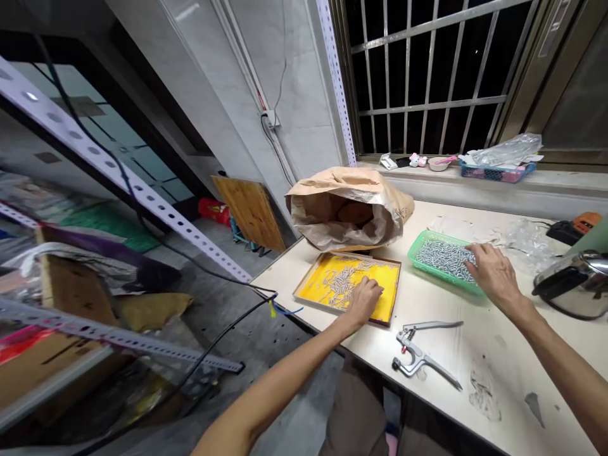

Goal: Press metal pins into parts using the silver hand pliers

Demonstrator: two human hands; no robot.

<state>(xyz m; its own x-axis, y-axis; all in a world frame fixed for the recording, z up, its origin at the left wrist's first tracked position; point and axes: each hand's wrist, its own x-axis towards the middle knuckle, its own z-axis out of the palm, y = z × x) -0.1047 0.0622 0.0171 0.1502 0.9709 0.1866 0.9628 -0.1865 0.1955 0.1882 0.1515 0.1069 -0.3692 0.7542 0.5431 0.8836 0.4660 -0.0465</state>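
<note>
My left hand [365, 300] rests over the right part of a shallow yellow-lined tray [387, 278], its fingers curled in. Whatever lies under those fingers is hidden. Loose small silvery metal pieces [339, 286] are scattered on the tray beside it. On the right, my right hand [494, 275] reaches over the near right edge of a green plastic basket [430, 273]. Its thumb and forefinger are apart at the edge of a heap of small screw-like metal pieces [444, 258]. Between my forearms, hand pliers [420, 356] with spread handles lie on the table.
Behind the tray, a large paper sack [349, 202] lies with its mouth toward me. A shiny metal kettle-like vessel [577, 285] and crumpled clear plastic [527, 244] stand at the right. A black cable [237, 320] crosses near the left table edge. A barred window [432, 76] is behind.
</note>
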